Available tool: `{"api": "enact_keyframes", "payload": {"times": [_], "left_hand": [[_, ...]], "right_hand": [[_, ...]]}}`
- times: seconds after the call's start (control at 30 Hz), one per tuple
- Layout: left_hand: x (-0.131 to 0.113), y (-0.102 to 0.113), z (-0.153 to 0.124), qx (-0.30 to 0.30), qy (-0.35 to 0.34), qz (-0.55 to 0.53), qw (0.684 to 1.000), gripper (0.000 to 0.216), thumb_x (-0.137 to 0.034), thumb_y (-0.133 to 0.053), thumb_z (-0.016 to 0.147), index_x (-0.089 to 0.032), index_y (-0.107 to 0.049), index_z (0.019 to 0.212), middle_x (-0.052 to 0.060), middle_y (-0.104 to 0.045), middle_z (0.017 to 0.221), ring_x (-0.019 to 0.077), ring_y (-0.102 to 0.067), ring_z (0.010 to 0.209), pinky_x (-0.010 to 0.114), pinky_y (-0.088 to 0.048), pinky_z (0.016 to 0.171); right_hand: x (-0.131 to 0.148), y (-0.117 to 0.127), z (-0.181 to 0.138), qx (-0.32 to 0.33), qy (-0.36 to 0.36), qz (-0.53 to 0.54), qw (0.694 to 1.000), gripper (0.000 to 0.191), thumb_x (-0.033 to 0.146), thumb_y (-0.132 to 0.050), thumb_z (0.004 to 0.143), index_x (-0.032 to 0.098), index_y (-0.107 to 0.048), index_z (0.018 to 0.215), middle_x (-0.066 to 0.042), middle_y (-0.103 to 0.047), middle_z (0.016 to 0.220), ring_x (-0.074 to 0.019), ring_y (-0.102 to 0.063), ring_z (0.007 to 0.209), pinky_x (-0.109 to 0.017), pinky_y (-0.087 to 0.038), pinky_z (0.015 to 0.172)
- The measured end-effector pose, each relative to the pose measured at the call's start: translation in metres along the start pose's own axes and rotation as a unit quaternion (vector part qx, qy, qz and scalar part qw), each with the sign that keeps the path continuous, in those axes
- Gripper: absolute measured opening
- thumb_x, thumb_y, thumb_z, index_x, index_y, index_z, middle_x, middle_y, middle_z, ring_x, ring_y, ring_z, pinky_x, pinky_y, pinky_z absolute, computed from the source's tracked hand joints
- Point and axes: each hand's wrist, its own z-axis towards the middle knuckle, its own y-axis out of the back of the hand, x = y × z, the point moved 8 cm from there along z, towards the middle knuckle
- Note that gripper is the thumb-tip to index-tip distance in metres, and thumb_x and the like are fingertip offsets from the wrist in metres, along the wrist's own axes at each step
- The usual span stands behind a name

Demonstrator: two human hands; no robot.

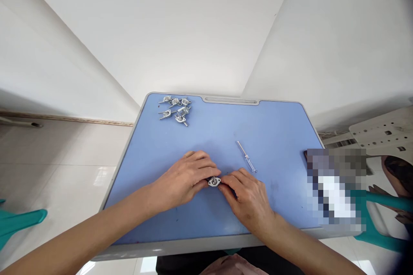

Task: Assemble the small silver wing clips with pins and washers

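Both hands meet at the middle of a blue table top [277, 137]. My left hand [185, 176] and my right hand [247, 195] have their fingers closed round a small silver metal fitting [214, 181] with a flat flange, held just above the table between them. A small screwdriver with a clear handle [247, 157] lies on the table just beyond my right hand. At the far left corner lies a heap of several similar silver metal fittings [176, 109].
The table has a grey rim with a pen groove [230, 100] along its far edge. A blurred-out object [335, 189] sits at the right edge. Teal chair parts [19, 221] show at left and right, with white walls behind and a tiled floor.
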Motion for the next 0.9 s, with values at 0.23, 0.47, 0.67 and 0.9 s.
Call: {"api": "enact_keyframes", "payload": {"times": [0.23, 0.47, 0.67, 0.9], "left_hand": [[0.004, 0.001, -0.006, -0.024, 0.013, -0.002, 1.000, 0.043, -0.016, -0.071, 0.083, -0.020, -0.056, 0.123, 0.006, -0.065, 0.113, 0.0233, -0.052, 0.106, 0.040, -0.043, 0.091], [0.011, 0.004, -0.014, -0.070, 0.037, 0.026, 0.997, 0.026, -0.016, -0.062, 0.090, -0.019, -0.059, 0.115, 0.005, -0.066, 0.106, 0.0221, -0.052, 0.103, 0.038, -0.042, 0.088], [0.014, 0.008, -0.015, -0.107, 0.043, 0.047, 0.992, 0.012, -0.017, -0.057, 0.094, -0.019, -0.067, 0.089, 0.003, -0.065, 0.087, 0.0179, -0.052, 0.088, 0.033, -0.040, 0.078], [0.013, 0.008, -0.012, -0.112, 0.051, 0.054, 0.991, 0.015, -0.015, -0.057, 0.093, -0.019, -0.066, 0.081, 0.002, -0.064, 0.082, 0.0169, -0.051, 0.084, 0.032, -0.035, 0.075]], "right_hand": [[-0.001, -0.001, -0.001, 0.000, -0.011, 0.006, 1.000, 0.003, 0.019, -0.063, 0.088, 0.020, -0.065, 0.090, 0.001, -0.065, 0.073, -0.0166, -0.058, 0.071, -0.028, -0.034, 0.056], [-0.004, 0.004, -0.002, 0.038, -0.034, 0.021, 0.998, 0.028, 0.028, -0.070, 0.084, 0.021, -0.063, 0.110, -0.001, -0.067, 0.082, -0.0177, -0.058, 0.076, -0.027, -0.036, 0.057], [0.002, 0.005, 0.005, 0.022, -0.020, 0.006, 1.000, 0.021, 0.027, -0.070, 0.085, 0.024, -0.066, 0.105, -0.001, -0.067, 0.086, -0.0178, -0.057, 0.080, -0.027, -0.037, 0.059], [0.007, 0.003, 0.008, 0.019, -0.017, -0.004, 1.000, 0.008, 0.025, -0.068, 0.086, 0.023, -0.068, 0.094, 0.000, -0.065, 0.078, -0.0156, -0.055, 0.075, -0.027, -0.036, 0.057]]}}
